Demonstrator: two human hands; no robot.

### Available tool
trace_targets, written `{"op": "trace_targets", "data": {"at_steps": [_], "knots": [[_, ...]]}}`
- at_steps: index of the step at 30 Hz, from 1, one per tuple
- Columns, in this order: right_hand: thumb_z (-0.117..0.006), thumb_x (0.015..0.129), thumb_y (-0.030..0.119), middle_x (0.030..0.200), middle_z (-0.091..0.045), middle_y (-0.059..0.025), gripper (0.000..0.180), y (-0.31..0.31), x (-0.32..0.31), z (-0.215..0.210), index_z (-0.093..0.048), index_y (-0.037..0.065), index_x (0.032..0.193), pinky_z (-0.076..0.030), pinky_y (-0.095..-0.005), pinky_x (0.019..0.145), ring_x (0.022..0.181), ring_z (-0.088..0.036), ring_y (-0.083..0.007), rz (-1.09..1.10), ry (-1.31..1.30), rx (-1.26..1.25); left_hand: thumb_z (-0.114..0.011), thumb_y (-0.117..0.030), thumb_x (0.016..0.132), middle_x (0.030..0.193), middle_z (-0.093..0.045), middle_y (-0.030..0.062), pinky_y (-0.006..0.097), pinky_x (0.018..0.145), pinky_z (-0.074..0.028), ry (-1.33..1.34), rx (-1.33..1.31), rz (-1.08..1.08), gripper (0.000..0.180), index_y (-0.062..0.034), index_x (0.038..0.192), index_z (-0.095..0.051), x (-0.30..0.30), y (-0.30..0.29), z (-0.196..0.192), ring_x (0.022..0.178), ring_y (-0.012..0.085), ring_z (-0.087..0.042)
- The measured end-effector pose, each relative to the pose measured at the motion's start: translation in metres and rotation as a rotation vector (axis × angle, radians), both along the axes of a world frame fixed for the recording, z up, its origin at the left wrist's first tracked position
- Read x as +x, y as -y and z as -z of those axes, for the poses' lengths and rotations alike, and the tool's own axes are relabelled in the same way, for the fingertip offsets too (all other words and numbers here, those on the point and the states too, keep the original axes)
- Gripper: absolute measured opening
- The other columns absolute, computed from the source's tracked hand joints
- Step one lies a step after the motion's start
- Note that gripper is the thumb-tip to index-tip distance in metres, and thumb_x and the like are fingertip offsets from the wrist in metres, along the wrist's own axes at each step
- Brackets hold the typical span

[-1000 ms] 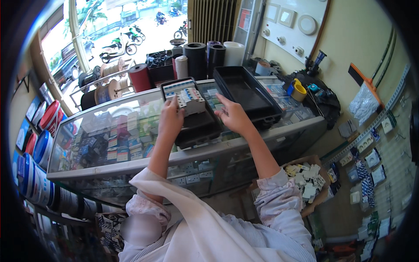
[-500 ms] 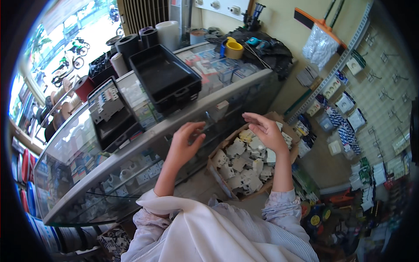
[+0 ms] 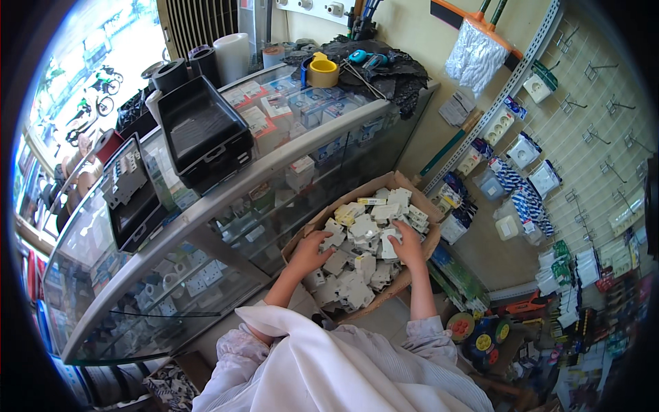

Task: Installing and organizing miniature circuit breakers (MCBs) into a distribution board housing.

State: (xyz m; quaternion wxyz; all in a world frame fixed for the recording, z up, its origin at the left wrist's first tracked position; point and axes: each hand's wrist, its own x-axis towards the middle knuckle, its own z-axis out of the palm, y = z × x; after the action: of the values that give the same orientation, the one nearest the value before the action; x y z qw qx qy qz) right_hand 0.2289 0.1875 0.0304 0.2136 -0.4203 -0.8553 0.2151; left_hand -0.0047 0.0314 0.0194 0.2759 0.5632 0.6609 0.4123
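A cardboard box (image 3: 412, 280) full of loose white-grey circuit breakers (image 3: 366, 235) stands in front of me, beside the glass counter. My left hand (image 3: 309, 255) reaches over the box's left side, its fingertips at the breakers there and its thumb apart from the fingers. On the right side of the pile, my right hand (image 3: 408, 247) has thumb and fingers spread against a pale breaker (image 3: 389, 244). Neither hand has lifted anything off the pile. A small yellow-and-white carton (image 3: 371, 201) lies at the box's far end.
On the glass counter (image 3: 226, 199) sit a deep black tray (image 3: 199, 127), a black tray holding a row of breakers (image 3: 127, 175) and yellow tape (image 3: 322, 72). Packaged sockets hang on the rack (image 3: 583, 137) at right. Reels (image 3: 473, 336) stand below it.
Both hands have come down from above the counter edge and box into the box, onto the breakers. The view has shifted, bringing the box nearer the middle.
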Motion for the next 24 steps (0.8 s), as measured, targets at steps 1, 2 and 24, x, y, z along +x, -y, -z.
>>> {"op": "trace_targets", "data": {"at_steps": [1, 2, 24], "knots": [[-0.063, 0.081, 0.017, 0.127, -0.050, -0.0138, 0.043, -0.005, 0.005, 0.005, -0.052, 0.007, 0.122, -0.047, -0.0380, 0.087, 0.107, -0.053, -0.0322, 0.017, 0.006, -0.060, -0.065, -0.016, 0.078, 0.112, -0.056, 0.0153, 0.035, 0.076, -0.049, -0.021, -0.032, -0.004, 0.040, -0.0028, 0.114, -0.055, 0.002, -0.005, 0.004, 0.097, 0.0291, -0.057], [-0.063, 0.081, 0.017, 0.127, -0.050, -0.0138, 0.043, -0.005, 0.003, 0.002, -0.052, 0.007, 0.122, -0.047, -0.0380, 0.087, 0.107, -0.053, -0.0322, 0.014, 0.007, -0.064, -0.065, -0.016, 0.078, 0.112, -0.056, 0.0153, 0.035, 0.076, -0.049, -0.020, -0.036, -0.007, 0.040, -0.0028, 0.114, -0.055, 0.001, -0.008, 0.009, 0.097, 0.0291, -0.057], [-0.063, 0.079, 0.017, 0.105, -0.062, -0.0163, 0.043, -0.142, 0.004, 0.031, -0.053, 0.000, 0.117, -0.046, -0.0381, 0.083, 0.097, -0.059, -0.0318, 0.118, 0.030, 0.030, -0.063, -0.012, 0.079, 0.114, -0.054, 0.0116, 0.032, 0.068, -0.050, 0.051, 0.025, -0.077, 0.036, -0.0070, 0.113, -0.054, 0.018, -0.027, 0.042, 0.100, 0.0273, -0.057]]}}
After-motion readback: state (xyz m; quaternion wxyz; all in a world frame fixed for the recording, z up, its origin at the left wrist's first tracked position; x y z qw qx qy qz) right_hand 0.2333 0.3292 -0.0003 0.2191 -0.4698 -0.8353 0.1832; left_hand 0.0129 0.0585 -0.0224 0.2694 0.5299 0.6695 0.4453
